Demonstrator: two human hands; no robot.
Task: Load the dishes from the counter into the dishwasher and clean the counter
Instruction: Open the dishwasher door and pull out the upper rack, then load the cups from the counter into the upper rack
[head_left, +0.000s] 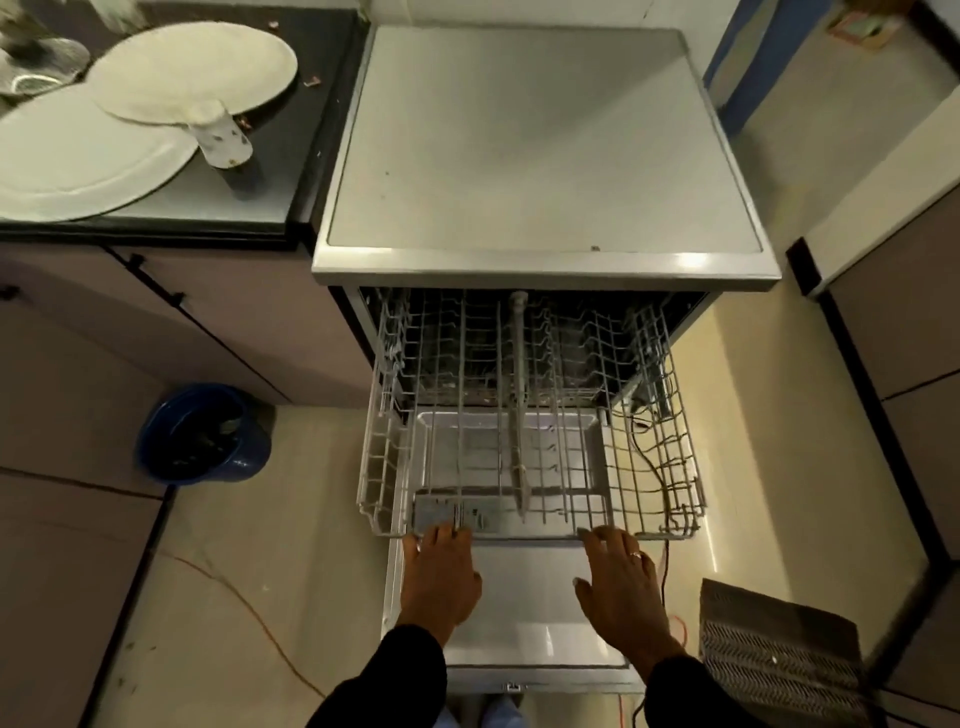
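Both hands, left hand (440, 574) and right hand (618, 582), rest spread open at the rack (530, 467) front; fingertips partly hidden.

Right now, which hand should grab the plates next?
Probably the left hand. The plates sit on the counter to the dishwasher's left, nearer that hand. Both hands are at the empty rack front; the right hand would cross over.

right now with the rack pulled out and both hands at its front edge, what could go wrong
The empty white wire rack juts over the open steel door; leaning on either could strain them. The orange cable on the floor beside the right hand is a trip hazard. The two overlapping round white plates and speckled cup sit near the dark counter's edge and could slide when lifted.
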